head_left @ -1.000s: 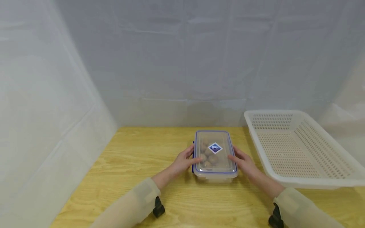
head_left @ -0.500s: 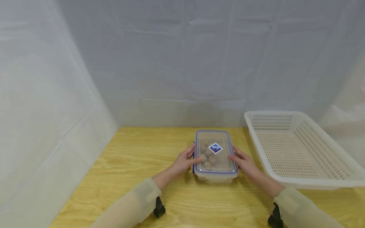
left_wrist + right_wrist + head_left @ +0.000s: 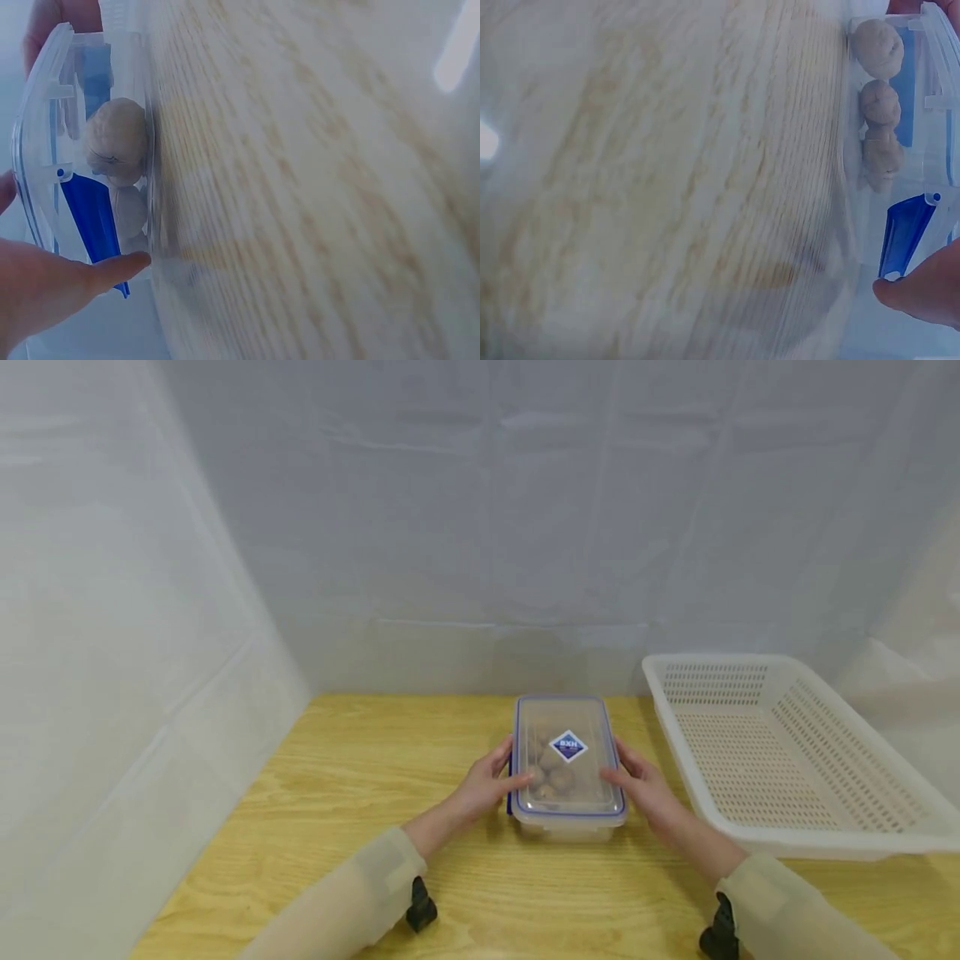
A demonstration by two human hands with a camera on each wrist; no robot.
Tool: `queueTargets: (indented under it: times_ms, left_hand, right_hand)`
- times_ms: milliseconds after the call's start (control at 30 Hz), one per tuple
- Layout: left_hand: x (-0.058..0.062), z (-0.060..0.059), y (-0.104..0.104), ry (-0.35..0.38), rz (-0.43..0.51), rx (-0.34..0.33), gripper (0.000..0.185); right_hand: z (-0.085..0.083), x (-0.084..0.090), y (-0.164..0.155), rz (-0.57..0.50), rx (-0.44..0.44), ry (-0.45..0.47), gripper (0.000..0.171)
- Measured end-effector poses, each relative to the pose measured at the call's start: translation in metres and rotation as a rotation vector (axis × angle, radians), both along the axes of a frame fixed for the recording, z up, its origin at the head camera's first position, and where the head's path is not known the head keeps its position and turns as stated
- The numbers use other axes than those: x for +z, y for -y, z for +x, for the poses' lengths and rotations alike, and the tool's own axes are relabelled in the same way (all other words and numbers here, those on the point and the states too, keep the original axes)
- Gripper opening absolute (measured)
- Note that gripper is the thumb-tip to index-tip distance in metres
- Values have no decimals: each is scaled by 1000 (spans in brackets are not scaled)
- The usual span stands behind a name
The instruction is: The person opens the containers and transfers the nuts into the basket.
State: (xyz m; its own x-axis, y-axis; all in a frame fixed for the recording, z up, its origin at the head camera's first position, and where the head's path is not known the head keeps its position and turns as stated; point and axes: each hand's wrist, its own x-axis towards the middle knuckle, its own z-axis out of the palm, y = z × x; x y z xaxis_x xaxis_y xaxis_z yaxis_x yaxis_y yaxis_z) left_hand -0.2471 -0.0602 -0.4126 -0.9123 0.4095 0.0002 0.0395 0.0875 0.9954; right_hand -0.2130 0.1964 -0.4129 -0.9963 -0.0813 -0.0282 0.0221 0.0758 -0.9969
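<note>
A clear plastic food container with a blue-edged lid and a diamond-shaped BXH label stands at the middle of the table. Several round tan lumps, walnut-like in look, show through its walls. My left hand grips its left side, thumb over the lid's edge, with a finger at a blue latch that slants away from the wall. On the opposite side my right hand holds the container likewise, a fingertip at the end of another slanting blue latch. The far fingers are partly hidden.
A large white perforated plastic basket stands on the right, close to my right forearm. Light wood-grained table extends to the left. White sheeting closes off the back and sides.
The container's far end has risen slightly in the head view, while its near end has stayed put. Both hands keep their grip on its sides.
</note>
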Motion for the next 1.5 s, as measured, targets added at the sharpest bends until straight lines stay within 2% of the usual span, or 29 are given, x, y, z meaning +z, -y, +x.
queueTargets:
  times_ms: [200, 400, 567, 700, 800, 1000, 1267, 1500]
  left_hand:
    - [2, 0, 0, -75, -10, 18, 80]
    - [5, 2, 1, -139, 30, 4, 83]
    - [8, 4, 1, -177, 40, 27, 82]
    - [12, 6, 0, -176, 102, 51, 78]
    - [18, 8, 0, -147, 148, 72, 74]
    - [32, 9, 2, -126, 206, 111, 70]
    - [51, 5, 6, -187, 240, 125, 62]
    - [59, 2, 10, -275, 212, 161, 52]
  right_hand:
    - [4, 3, 3, 35, -30, -98, 67]
    - [8, 4, 4, 152, -105, -214, 66]
    - [7, 8, 5, 200, -166, -230, 64]
    - [6, 15, 8, 135, -207, -187, 61]
    - [7, 23, 10, 69, -225, -168, 58]
    - [6, 39, 15, 35, -266, -208, 53]
    - [2, 55, 14, 43, -261, -197, 46]
    - [0, 65, 13, 31, -259, -229, 42]
